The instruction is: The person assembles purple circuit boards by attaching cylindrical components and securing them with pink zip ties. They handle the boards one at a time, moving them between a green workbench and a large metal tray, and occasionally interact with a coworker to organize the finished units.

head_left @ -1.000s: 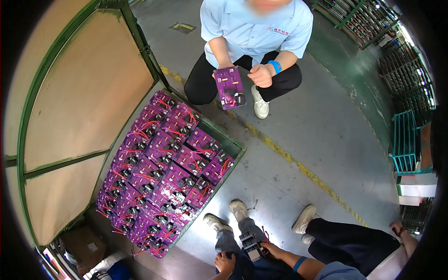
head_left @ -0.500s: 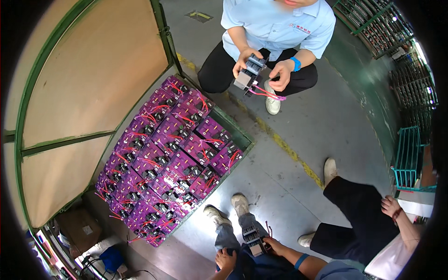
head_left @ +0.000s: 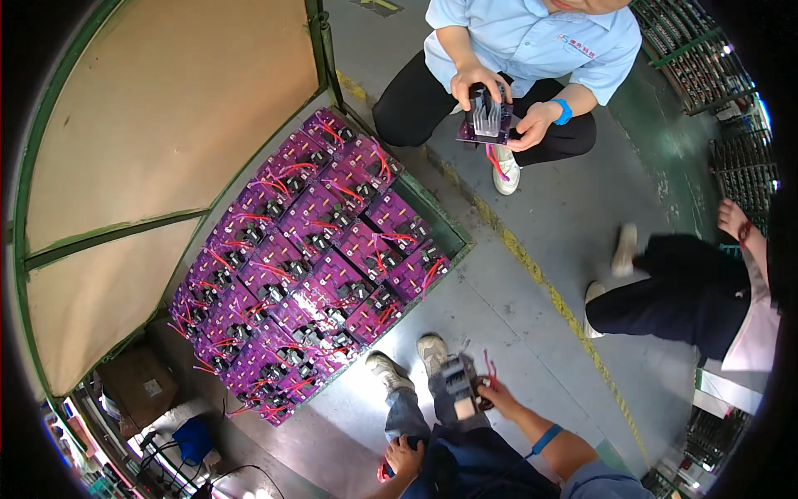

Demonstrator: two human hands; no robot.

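Note:
My right hand grips a circuit board module by its right side, above my knees. The module carries dark finned blocks and a pale block, with thin red wires sticking up; it is slightly blurred. My left hand rests by my left thigh with curled fingers. Something dark and red shows at its edge, too hidden to name. Ahead of my feet stand rows of purple circuit boards with red wires and black parts, packed in a green-framed cart.
A squatting person in a light blue shirt holds a purple board with a heat sink. Another person in dark trousers is at the right. Tan panels rise at the left, near a cardboard box. Yellow tape crosses the floor.
My right hand has lifted the module away from my lap. The squatting person has turned their board so its heat sink shows. The person at the right has stepped farther off.

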